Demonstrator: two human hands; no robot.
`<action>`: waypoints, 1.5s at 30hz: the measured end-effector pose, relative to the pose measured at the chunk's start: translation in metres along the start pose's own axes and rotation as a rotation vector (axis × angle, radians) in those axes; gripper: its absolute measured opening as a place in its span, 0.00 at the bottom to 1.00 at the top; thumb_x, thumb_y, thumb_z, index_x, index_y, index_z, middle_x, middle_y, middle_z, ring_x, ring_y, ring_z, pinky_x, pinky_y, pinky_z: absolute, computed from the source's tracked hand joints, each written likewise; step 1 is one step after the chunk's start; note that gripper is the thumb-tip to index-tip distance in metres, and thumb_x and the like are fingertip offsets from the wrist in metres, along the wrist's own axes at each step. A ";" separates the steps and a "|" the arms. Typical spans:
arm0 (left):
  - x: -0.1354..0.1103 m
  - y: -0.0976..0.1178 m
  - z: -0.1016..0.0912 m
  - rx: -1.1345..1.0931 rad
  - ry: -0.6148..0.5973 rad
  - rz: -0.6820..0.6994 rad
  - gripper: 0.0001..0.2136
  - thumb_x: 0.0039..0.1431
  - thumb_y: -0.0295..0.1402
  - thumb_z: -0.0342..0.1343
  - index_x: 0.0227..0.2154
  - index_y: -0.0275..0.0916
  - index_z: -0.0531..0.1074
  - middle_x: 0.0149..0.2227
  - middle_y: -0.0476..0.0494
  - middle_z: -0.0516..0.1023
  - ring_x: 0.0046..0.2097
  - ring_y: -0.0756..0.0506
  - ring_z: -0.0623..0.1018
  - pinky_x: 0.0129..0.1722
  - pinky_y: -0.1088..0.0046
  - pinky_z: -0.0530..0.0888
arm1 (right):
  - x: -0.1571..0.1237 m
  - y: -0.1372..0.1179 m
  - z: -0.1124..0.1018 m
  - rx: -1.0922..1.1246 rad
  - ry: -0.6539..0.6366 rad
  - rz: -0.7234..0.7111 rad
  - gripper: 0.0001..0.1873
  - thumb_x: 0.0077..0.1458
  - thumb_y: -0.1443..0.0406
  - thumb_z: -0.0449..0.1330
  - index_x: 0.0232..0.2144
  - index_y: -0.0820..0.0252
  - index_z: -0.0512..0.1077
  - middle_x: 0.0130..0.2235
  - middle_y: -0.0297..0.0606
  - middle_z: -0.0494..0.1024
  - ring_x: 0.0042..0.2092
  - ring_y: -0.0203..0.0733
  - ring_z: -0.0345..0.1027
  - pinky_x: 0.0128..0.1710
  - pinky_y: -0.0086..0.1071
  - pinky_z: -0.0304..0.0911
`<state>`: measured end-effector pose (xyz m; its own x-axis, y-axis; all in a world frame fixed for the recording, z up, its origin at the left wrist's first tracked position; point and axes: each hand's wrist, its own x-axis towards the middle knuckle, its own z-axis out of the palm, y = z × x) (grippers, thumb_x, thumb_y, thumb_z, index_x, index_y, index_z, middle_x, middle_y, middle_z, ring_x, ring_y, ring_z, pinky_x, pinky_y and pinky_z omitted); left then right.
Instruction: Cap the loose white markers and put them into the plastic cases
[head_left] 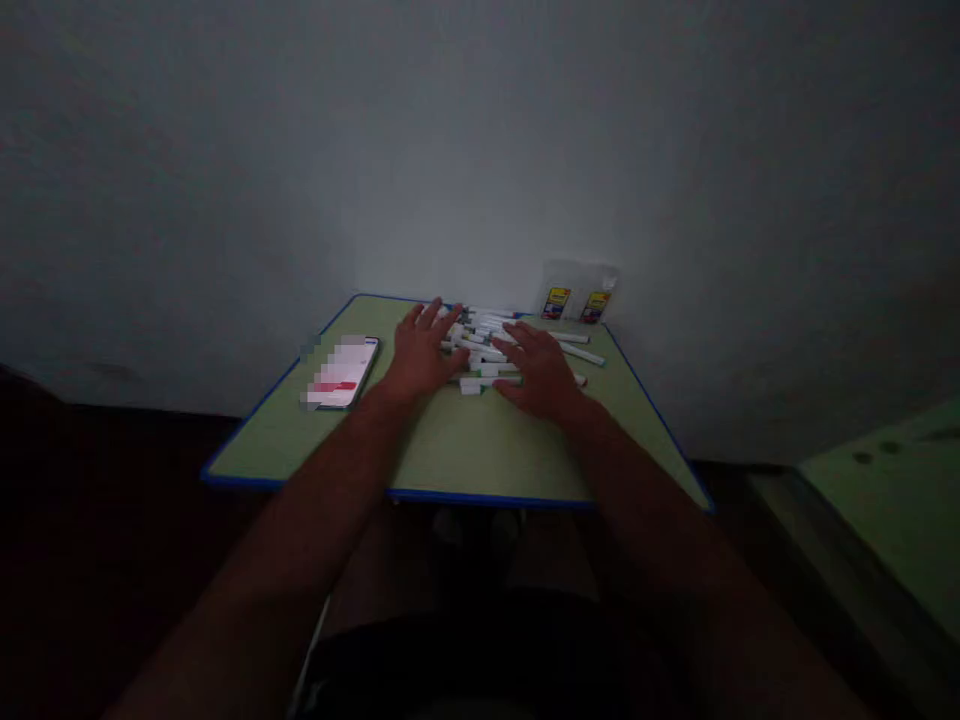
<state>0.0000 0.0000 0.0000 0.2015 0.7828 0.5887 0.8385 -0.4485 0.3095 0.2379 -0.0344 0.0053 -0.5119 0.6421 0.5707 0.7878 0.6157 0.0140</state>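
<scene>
A pile of several white marker pens (491,350) lies at the far middle of a small green table with a blue edge (457,450). My left hand (420,350) lies flat on the left side of the pile, fingers stretched out and spread. On the pile's right side my right hand (538,372) rests with its fingers flat over the pens. Neither hand grips a pen.
A phone (346,372) with a lit screen lies left of my left hand. Two clear packets with yellow labels (577,300) lean on the white wall at the table's far right corner. Another green surface (892,500) stands at the right. The room is dim.
</scene>
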 end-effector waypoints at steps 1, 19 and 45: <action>0.000 0.000 0.000 0.005 -0.002 -0.019 0.32 0.55 0.40 0.63 0.64 0.43 0.66 0.70 0.35 0.58 0.69 0.30 0.57 0.66 0.48 0.55 | -0.001 0.000 0.001 0.006 -0.050 0.018 0.33 0.53 0.58 0.66 0.60 0.61 0.71 0.65 0.49 0.66 0.66 0.57 0.56 0.64 0.51 0.48; 0.000 0.003 -0.014 -0.206 0.106 -0.120 0.23 0.58 0.31 0.59 0.57 0.36 0.71 0.57 0.33 0.75 0.60 0.36 0.71 0.63 0.54 0.64 | 0.004 0.000 0.007 0.035 -0.391 0.067 0.10 0.59 0.66 0.61 0.43 0.60 0.79 0.44 0.44 0.80 0.49 0.48 0.70 0.52 0.41 0.58; -0.003 0.011 -0.022 -0.331 -0.293 -0.160 0.08 0.52 0.37 0.62 0.33 0.40 0.75 0.32 0.47 0.78 0.33 0.48 0.74 0.35 0.70 0.68 | 0.008 0.012 -0.008 1.290 0.028 0.735 0.09 0.43 0.62 0.62 0.29 0.61 0.72 0.26 0.33 0.75 0.24 0.33 0.63 0.23 0.27 0.61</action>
<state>-0.0027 -0.0167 0.0181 0.2577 0.9206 0.2933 0.6736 -0.3888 0.6286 0.2454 -0.0255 0.0163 -0.1248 0.9819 0.1423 0.0128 0.1450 -0.9893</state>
